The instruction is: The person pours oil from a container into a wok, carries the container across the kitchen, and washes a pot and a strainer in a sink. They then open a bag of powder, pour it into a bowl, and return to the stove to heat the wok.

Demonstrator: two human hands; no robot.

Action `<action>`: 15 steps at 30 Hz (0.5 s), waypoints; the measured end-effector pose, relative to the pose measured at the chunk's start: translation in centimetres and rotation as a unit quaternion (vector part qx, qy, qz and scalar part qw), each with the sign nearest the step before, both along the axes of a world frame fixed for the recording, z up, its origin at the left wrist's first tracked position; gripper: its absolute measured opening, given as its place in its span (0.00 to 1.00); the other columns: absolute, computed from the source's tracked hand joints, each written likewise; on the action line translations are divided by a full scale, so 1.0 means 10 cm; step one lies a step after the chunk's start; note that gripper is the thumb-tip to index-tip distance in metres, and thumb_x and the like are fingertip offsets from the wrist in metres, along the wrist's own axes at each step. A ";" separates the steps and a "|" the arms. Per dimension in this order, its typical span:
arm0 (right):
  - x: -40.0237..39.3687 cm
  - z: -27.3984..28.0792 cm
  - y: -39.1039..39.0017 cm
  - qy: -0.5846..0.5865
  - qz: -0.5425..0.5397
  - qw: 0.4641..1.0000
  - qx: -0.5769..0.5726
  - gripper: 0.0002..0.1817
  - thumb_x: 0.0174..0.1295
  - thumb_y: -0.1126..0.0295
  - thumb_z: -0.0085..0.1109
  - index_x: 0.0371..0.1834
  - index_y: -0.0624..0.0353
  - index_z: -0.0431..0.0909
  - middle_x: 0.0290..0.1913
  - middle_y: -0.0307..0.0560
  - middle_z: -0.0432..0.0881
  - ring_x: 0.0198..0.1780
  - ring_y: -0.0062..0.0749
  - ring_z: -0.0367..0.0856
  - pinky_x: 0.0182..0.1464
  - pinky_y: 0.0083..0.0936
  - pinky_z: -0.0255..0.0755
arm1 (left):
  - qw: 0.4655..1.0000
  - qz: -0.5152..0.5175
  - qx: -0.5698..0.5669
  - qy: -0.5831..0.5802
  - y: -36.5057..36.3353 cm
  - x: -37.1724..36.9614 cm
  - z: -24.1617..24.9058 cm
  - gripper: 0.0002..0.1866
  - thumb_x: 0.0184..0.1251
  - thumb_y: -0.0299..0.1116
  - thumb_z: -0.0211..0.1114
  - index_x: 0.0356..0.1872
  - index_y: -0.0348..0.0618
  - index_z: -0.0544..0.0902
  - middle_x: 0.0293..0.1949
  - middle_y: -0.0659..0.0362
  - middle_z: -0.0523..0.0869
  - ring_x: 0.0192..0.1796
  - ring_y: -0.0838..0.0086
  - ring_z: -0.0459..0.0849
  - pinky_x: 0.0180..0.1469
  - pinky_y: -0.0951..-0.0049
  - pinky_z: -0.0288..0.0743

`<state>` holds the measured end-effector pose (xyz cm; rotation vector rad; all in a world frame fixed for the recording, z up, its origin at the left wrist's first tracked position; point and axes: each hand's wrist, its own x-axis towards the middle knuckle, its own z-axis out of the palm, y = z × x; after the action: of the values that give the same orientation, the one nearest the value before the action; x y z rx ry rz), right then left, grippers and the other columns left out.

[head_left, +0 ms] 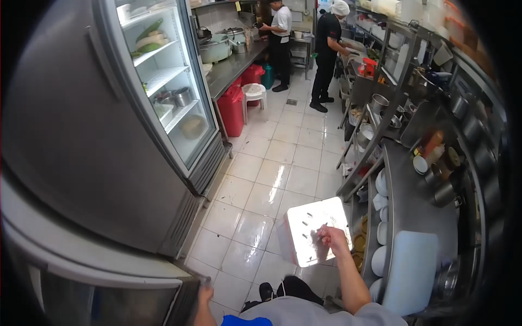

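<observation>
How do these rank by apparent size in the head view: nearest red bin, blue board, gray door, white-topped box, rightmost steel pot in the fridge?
Largest to smallest:
1. Gray door
2. Blue board and white-topped box, too close to rank
3. Red bin
4. Steel pot

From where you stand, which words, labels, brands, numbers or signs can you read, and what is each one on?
None: no text is readable in this view.
Small red mark on the black shirt: too small to read.
Yellow tag up by the back shelf: too small.
Bottles on the right-hand counter: too blurred for any label.
Dark marks on the white container: no letters I can make out.
</observation>
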<state>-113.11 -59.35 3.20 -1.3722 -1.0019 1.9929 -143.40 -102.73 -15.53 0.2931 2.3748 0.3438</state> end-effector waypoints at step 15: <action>-1.29 -0.74 3.27 -0.001 -0.152 0.988 -0.024 0.09 0.55 0.64 0.57 0.26 0.58 0.75 0.24 0.45 0.80 0.15 0.19 0.68 0.16 0.17 0.60 | 0.942 0.207 0.248 -0.089 3.05 -2.21 0.20 0.10 0.56 0.31 0.64 0.36 0.37 0.79 0.33 0.54 0.82 0.34 0.71 0.83 0.33 0.74 0.78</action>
<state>-126.00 -26.62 -4.15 -1.4567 -0.6997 1.7977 -165.49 -72.22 -13.57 -0.0183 2.1257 1.1257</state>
